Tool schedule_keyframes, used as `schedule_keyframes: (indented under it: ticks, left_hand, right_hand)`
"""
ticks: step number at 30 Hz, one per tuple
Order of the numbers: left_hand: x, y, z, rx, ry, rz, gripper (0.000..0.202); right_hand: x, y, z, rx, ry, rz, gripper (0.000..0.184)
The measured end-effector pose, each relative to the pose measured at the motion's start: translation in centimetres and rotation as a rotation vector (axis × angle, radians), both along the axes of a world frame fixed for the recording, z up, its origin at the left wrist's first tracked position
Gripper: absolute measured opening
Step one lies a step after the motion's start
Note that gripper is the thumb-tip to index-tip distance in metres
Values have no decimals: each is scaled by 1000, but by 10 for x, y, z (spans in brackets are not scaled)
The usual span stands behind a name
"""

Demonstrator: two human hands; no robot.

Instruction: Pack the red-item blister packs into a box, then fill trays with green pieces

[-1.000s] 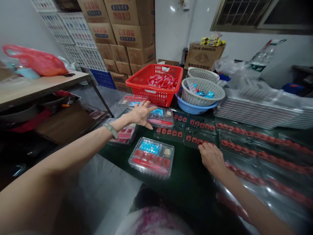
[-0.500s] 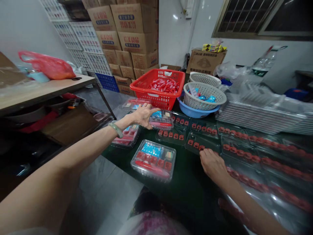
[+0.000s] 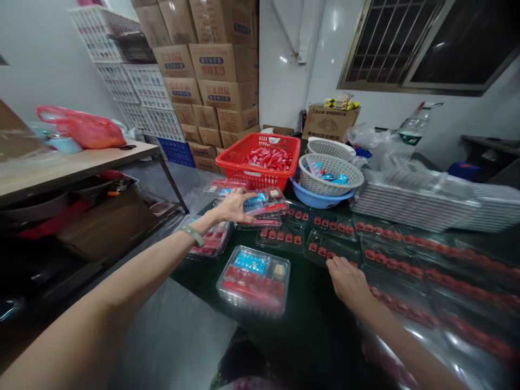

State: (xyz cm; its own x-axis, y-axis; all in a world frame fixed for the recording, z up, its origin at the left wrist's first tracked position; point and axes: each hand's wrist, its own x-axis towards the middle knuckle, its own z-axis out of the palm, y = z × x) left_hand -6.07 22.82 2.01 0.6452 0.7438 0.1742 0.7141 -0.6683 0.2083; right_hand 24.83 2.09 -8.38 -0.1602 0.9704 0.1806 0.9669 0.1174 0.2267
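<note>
Where the green table [image 3: 304, 325] began, a filled pack [image 3: 217, 241] lay by the left wrist. Left hand [image 3: 235, 206], thumb and fingers partly spread, had the left edge of an upper pack [image 3: 266, 201], above a lower pack [image 3: 270, 222]. Single pack [image 3: 254, 281] nearer the body. Right hand [image 3: 347, 279], fingers curled, touched red pieces [image 3: 322, 252] in a clear tray [image 3: 343, 251]; could not tell if any were pinched.

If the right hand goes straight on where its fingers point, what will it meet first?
Probably the red pieces in the clear plastic tray at its fingertips, though depth is unclear.
</note>
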Motion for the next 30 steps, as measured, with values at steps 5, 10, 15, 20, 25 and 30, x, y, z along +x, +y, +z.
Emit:
schedule_keyframes:
  ticks: [5, 10, 15, 20, 25, 30]
  left_hand:
    - [3, 2, 13, 5, -67, -6, 75]
    - [-5, -45, 25, 10, -76, -118, 79]
    - [-25, -111, 10, -84, -18, -322, 83]
    - [-37, -134, -8, -189, -34, -361, 85]
    - [-37, -127, -16, -216, -10, -397, 86]
    - [-43, -123, -20, -230, 55, -429, 91]
  right_hand:
    - [3, 0, -3, 23, 5, 19, 18]
    - [4, -2, -1, 41, 8, 30, 13]
    - [6, -6, 4, 78, 6, 68, 13]
    - [7, -9, 9, 93, -36, 85, 15]
    - [7, -10, 16, 116, -51, 52, 16]
    - [8, -14, 24, 163, -47, 29, 14]
